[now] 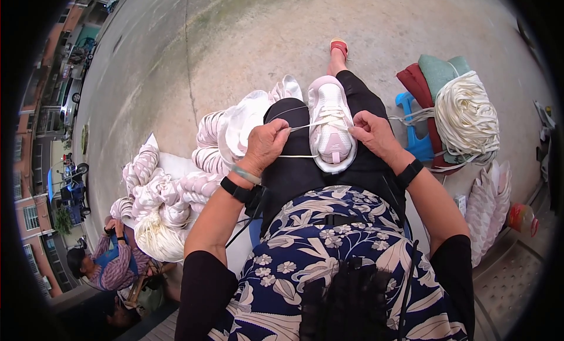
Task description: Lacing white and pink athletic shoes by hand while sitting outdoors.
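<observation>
A white and pale pink shoe upper lies lengthwise on my black-trousered lap, its tongue end towards me. White lace crosses its middle. My left hand, left of the upper, is closed in a pinch on the white shoelace, which stretches from the fingers to the eyelets. A second strand of lace runs left from lower on the upper and passes below that hand. My right hand is closed at the upper's right edge, thumb and fingertips touching it. What lies between those fingertips is hidden.
Stacked pink and white uppers and a cream lace bundle lie on my left. At right, a large lace bundle rests against red and green cloth by a blue stool. More uppers and a bottle are nearer. Another person sits lower left.
</observation>
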Tool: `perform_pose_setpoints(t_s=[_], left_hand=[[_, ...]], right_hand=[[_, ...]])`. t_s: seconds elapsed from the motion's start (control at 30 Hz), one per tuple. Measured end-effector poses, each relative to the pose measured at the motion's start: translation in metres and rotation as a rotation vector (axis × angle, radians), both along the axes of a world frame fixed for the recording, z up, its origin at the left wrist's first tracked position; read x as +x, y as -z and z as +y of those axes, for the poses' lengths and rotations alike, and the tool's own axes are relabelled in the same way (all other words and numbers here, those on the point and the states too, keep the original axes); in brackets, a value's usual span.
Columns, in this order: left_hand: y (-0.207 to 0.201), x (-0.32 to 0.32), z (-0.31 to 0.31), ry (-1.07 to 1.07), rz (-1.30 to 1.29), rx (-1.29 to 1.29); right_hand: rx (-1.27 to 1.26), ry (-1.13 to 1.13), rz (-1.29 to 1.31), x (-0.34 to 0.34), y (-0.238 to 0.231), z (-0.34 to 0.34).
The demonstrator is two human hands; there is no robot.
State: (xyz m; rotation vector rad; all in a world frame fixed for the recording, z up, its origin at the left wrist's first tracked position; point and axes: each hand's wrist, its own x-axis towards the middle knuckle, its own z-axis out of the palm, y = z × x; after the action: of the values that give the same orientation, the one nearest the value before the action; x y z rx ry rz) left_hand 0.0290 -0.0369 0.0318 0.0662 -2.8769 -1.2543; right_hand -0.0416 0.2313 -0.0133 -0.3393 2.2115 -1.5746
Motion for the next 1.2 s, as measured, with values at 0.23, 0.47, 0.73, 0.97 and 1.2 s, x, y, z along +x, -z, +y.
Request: perform_pose_setpoints(t_s=[0.23, 0.47, 0.73, 0.97, 1.2], left_hand=[[-0.026, -0.003, -0.007, 0.313, 0.322, -0.496], [-0.015, 0.009, -0.012, 0.533, 0.273, -0.608], [-0.02, 0.023, -0.029, 0.286, 0.304, -0.632], [0.005, 0.076, -0.108, 0.085, 0.195, -0.763], [0.015, 0.157, -0.213, -0.33, -0.092, -0.844]], right_hand=[[0.272, -0.136, 0.384, 0.006, -0.013, 0.01], [0.318, -0.114, 0.323, 0.002, -0.007, 0.016], [0.414, -0.25, 0.744, 0.007, -0.009, 0.03], [0.617, -0.264, 0.837, 0.027, -0.007, 0.109], [0.883, -0.12, 0.783, 0.061, -0.013, 0.243]])
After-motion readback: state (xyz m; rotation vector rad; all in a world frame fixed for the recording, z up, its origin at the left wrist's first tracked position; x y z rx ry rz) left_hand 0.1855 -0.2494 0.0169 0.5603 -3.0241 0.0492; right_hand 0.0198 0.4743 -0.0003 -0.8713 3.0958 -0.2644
